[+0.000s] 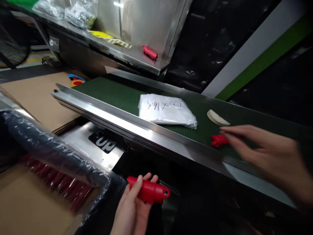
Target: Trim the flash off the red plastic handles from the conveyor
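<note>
Head view, work station with conveyor. Item: green ribbed belt, running diagonally, edged by a steel rail on the near side. On the belt: a clear plastic bag with handwritten marking, lying flat; a pale curved piece, near the right hand; a small red part, touching the right hand's fingertips. Right hand: fingers extended, grip loose, resting on the red part rather than closed around it; blurred. Left hand: below the belt, grip clenched around a red handle, which lies level with its eyelet end pointing right. Beside it, lower left: a carton lined with dark plastic film, holding rows of red pieces. Behind the belt: a stainless machine housing with a red clip. Far left: flat cardboard.
</note>
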Action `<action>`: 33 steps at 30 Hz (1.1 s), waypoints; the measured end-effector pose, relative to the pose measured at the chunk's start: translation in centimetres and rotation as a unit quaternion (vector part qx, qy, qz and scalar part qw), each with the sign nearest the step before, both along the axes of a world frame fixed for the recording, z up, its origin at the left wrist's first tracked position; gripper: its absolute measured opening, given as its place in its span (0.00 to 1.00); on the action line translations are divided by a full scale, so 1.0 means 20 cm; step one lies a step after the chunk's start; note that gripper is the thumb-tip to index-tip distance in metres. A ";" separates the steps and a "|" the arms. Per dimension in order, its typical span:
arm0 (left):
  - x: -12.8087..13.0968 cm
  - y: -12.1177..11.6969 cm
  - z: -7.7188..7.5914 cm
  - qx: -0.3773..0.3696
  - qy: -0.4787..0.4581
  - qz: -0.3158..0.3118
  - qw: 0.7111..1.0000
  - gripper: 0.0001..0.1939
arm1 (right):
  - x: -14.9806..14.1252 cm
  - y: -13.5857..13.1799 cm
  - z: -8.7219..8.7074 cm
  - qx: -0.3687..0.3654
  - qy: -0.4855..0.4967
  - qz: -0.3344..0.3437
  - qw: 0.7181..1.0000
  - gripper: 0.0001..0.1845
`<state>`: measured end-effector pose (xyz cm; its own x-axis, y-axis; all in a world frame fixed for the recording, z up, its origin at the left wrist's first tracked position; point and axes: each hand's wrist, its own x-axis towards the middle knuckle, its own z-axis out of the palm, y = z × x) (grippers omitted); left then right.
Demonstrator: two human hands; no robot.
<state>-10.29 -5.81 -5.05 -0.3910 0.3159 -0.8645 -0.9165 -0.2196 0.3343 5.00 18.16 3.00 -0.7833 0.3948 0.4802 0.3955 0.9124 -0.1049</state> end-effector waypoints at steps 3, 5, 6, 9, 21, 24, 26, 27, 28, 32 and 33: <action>-0.03 -0.01 0.08 0.006 0.046 0.000 0.999 0.10 | -0.32 -0.03 0.01 -0.016 -0.065 0.042 0.997 0.09; -0.06 -0.04 0.13 0.011 0.072 0.004 0.997 0.11 | -0.46 0.02 -0.01 -0.018 -0.130 0.041 0.990 0.11; -0.07 -0.05 0.16 0.013 0.081 0.008 0.997 0.12 | -0.50 0.05 -0.03 -0.017 -0.162 0.038 0.986 0.11; -0.10 -0.09 0.23 0.018 0.091 0.026 0.995 0.12 | -0.57 0.11 -0.07 0.008 -0.237 0.016 0.971 0.12; -0.12 -0.10 0.28 0.038 0.122 0.046 0.991 0.13 | -0.57 0.23 -0.18 0.055 -0.291 -0.026 0.955 0.11; -0.12 -0.10 0.28 0.028 0.135 0.042 0.990 0.13 | -0.57 0.27 -0.19 0.049 -0.248 -0.035 0.967 0.10; -0.12 -0.10 0.28 0.021 0.141 0.039 0.989 0.13 | -0.56 0.27 -0.19 0.042 -0.215 -0.045 0.975 0.09; -0.12 -0.10 0.28 0.019 0.138 0.039 0.989 0.13 | -0.55 0.27 -0.18 0.036 -0.200 -0.049 0.978 0.09; -0.12 -0.10 0.27 0.017 0.131 0.042 0.990 0.13 | -0.54 0.26 -0.16 0.027 -0.189 -0.050 0.980 0.10; -0.14 -0.11 0.25 0.019 0.084 0.066 0.994 0.13 | -0.50 0.22 -0.10 -0.010 -0.147 -0.056 0.988 0.13; -0.15 -0.11 0.25 0.020 0.072 0.070 0.995 0.13 | -0.48 0.22 -0.08 -0.018 -0.129 -0.061 0.990 0.13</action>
